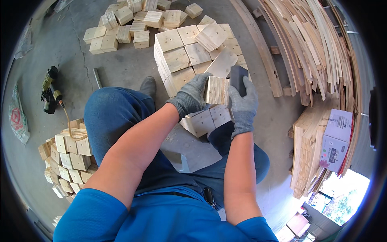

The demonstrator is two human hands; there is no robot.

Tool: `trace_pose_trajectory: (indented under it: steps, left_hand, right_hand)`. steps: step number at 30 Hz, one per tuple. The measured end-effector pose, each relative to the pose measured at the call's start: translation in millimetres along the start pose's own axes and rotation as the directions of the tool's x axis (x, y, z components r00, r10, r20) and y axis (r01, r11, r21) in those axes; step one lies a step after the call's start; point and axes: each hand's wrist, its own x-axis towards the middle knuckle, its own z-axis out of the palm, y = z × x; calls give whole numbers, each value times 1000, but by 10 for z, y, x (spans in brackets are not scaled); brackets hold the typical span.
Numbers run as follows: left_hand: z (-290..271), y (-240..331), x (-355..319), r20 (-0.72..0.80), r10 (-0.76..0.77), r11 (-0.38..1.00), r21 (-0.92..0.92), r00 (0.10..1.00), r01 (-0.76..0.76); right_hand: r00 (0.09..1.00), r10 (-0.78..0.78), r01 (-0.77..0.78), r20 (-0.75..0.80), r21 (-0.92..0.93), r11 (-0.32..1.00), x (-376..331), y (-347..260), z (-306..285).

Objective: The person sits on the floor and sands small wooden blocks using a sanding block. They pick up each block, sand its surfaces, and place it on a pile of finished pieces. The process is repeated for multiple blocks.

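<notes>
Head view: one layered wooden block, striped edge facing up, held above the near part of a squared stack of pale wooden blocks. Left hand, one, grey glove, fingers closed on the left side of the layered block. Right hand, one, matching glove, fingers wrapped around a dark grey rectangular block, placed at the layered block's right edge; whether the two touch cannot be told. On the stack: loose wooden pieces, tilted. Beyond, on the concrete floor: scattered blocks. Left: black hand tool with tan hose, the latter reaching a second block pile; plastic bag. Right: long timber strips; pale carton on stacked boards.
</notes>
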Motion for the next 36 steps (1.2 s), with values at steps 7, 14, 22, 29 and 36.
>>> trace_pose_trajectory:
  steps: [7,14,22,29,36]
  left_hand:
    - [-161,343,-2,48,-97,991,-92,994,101]
    - [-154,318,-37,44,114,975,188,992,-121]
    - [-215,615,-96,74,395,868,294,916,-399]
    - [-177,567,-202,100,126,978,155,987,-140]
    - [-393,864,-211,160,63,944,310,985,-110]
  right_hand:
    - [966,259,-258,-2,-30,966,-452,614,-199]
    - [958,286,-283,26,-100,954,-689,627,-50]
    - [958,285,-264,38,-272,925,-714,751,117]
    - [918,384,-360,98,-202,911,-652,732,248]
    - [936,351,-352,-19,-72,933,-751,562,-86]
